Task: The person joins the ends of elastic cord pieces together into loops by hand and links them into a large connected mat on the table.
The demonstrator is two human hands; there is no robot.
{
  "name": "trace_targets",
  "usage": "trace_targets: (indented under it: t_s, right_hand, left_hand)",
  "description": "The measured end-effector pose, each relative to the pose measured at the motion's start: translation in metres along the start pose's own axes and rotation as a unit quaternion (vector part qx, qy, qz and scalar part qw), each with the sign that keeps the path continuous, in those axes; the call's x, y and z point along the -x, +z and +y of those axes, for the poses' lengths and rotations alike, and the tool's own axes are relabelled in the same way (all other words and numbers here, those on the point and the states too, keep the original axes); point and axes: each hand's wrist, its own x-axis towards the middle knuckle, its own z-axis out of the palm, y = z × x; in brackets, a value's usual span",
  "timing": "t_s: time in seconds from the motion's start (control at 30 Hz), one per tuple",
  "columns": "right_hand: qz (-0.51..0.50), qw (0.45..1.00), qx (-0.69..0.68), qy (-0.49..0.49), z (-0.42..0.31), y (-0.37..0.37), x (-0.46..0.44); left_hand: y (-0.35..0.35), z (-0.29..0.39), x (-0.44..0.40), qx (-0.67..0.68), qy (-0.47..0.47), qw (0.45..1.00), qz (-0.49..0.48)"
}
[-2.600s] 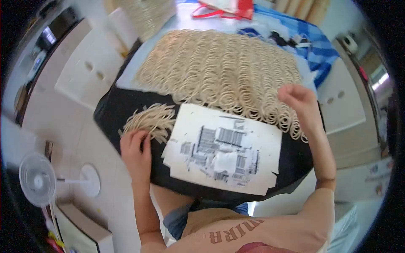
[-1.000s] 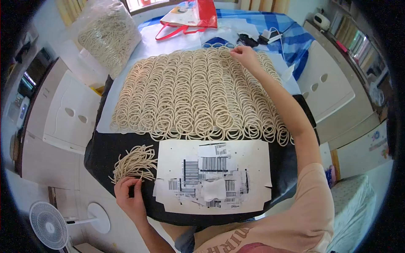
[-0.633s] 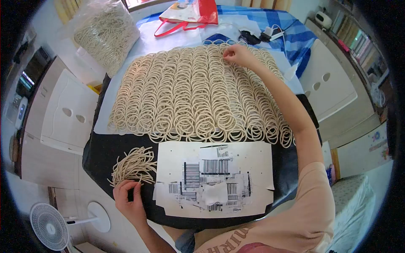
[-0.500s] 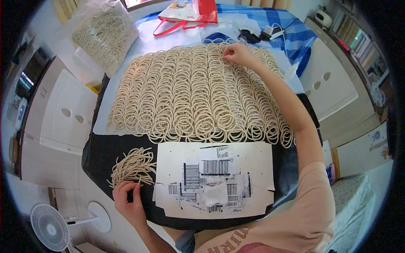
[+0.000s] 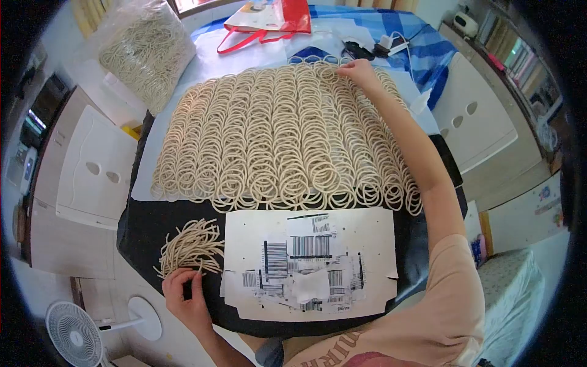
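Beige rings lie in overlapping rows across the table. At the far side of the rows, my right hand has its fingers pinched at the rings; what it holds, if anything, is too small to make out. My left hand is at the near left, thumb and finger pinched on the end of one beige strip at the lower edge of a loose pile of strips. Right of the pile lies a white board covered in barcode labels.
A clear bag of beige strips stands at the back left. Behind the rings are a red and white bag, a black object with a power strip, and a blue checked cloth. White chairs flank the table; a fan stands lower left.
My right hand has gone from the right side of the rings to their far edge, and lately shifted slightly right and farther away. My left hand remains beside the pile. The view has shifted.
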Motion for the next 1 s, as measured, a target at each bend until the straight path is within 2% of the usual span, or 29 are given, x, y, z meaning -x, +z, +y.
trace_targets:
  t_s: [0.1,0.2,0.6,0.7,0.8,0.9,1.0]
  right_hand:
    - [0.001,1.0,-0.004,0.024,-0.005,0.005,0.0]
    - [0.008,0.998,0.049,0.037,-0.009,0.006,-0.002]
    - [0.046,0.992,0.113,0.039,-0.018,0.008,0.0]
    - [0.076,0.991,0.11,0.016,-0.029,0.0,0.009]
    - [0.085,0.988,0.122,-0.051,-0.037,-0.012,0.018]
    - [0.045,0.995,0.022,-0.092,-0.047,-0.022,0.033]
    - [-0.022,0.989,0.002,-0.146,-0.084,-0.038,0.085]
  left_hand:
    - [0.0,0.001,0.0,0.002,0.0,1.0,0.001]
    - [0.0,0.001,-0.001,0.004,-0.005,1.0,0.0]
    - [0.001,-0.003,0.001,0.012,-0.001,1.0,0.003]
    - [0.0,-0.003,0.001,0.014,-0.006,1.0,0.004]
    - [0.001,0.0,0.001,0.018,-0.01,1.0,0.007]
    - [-0.001,0.001,0.0,0.017,-0.003,1.0,0.005]
    - [0.0,-0.003,0.002,0.026,-0.009,1.0,0.014]
